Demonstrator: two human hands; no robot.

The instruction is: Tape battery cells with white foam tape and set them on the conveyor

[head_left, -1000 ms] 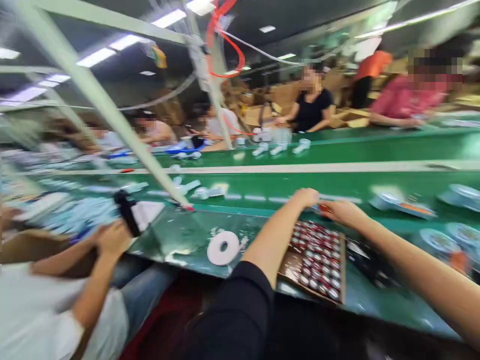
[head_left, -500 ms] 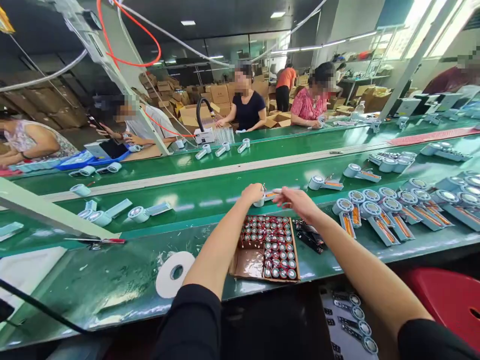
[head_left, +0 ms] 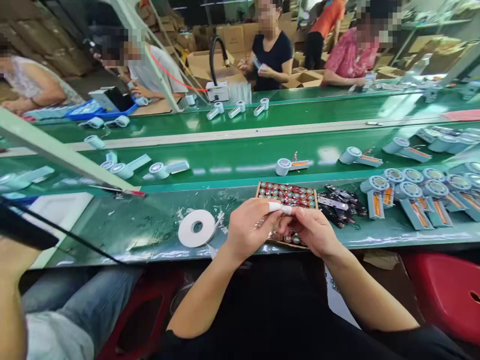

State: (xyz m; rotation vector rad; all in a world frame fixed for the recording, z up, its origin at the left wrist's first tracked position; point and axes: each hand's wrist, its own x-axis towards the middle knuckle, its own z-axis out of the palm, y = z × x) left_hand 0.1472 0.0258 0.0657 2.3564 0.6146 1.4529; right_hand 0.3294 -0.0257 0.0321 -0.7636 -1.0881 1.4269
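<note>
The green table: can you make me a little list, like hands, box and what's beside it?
Hands: left hand and right hand close together, hiding part of the box
Held thing: too hidden to tell
In the box: small round parts
Left of box: white tape roll
Right of box: black pieces, then light-blue gadgets
Behind box: green belt

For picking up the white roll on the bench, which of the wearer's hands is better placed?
Probably the left hand: the white roll lies just to its left, with bare bench beyond. The right hand is farther off, on the side toward the black parts.
</note>
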